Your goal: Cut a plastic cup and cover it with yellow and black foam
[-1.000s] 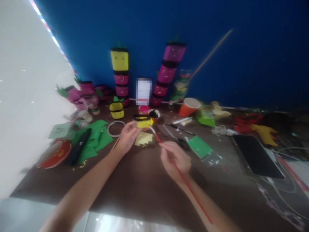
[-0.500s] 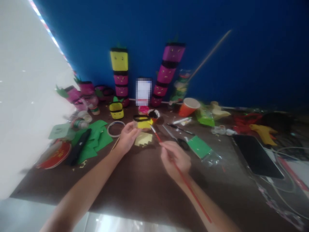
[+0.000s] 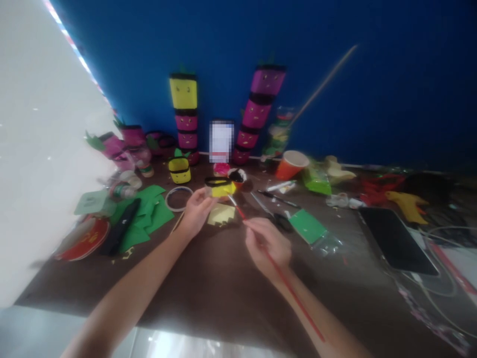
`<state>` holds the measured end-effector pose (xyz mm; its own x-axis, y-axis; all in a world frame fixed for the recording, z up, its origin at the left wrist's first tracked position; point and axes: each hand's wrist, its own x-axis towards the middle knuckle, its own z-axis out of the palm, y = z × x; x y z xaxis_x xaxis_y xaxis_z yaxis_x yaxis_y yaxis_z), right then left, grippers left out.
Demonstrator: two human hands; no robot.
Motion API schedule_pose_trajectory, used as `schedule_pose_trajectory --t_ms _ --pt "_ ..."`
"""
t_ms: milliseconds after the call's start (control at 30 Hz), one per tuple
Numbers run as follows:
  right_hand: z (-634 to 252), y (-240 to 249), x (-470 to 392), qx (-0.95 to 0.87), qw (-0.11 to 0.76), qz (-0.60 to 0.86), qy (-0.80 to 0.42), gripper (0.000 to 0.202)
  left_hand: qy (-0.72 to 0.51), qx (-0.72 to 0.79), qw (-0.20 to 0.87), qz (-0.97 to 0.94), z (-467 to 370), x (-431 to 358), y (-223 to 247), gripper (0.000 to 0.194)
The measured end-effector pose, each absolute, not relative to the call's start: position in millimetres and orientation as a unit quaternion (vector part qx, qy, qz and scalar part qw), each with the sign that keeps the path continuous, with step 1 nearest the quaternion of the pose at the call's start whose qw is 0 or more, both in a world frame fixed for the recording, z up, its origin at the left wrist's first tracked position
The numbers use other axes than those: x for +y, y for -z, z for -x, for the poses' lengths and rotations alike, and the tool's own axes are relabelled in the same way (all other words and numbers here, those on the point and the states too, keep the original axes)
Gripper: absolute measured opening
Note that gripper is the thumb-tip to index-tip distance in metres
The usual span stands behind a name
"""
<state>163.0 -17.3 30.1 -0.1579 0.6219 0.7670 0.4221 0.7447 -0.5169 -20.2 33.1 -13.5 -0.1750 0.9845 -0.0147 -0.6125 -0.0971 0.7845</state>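
Yellow paper box with black rim (image 3: pixel 220 188): pinched in my left hand (image 3: pixel 196 211), raised just above the brown table (image 3: pixel 223 283). Red paintbrush (image 3: pixel 261 243): clamped in the curled fingers of my right hand (image 3: pixel 267 246), bristles touching the box's side. Yellow paper scrap (image 3: pixel 221 215): directly beneath the held box. Small paint cup (image 3: pixel 237 177): just beyond the box. Green paper sheets (image 3: pixel 147 216): left of my left hand.

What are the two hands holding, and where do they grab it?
Left hand pinches the yellow paper cup by its near side. Right hand grips the red paintbrush low on its handle.
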Motion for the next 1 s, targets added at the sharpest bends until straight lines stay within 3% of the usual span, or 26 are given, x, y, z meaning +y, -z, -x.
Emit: schedule_pose_trajectory --t_ms 1000 --pt "-163.7 -30.1 -20.7 -0.76 0.558 0.316 -0.106 0.021 -0.683 0.362 0.565 -0.288 18.2 31.7 9.5 0.04"
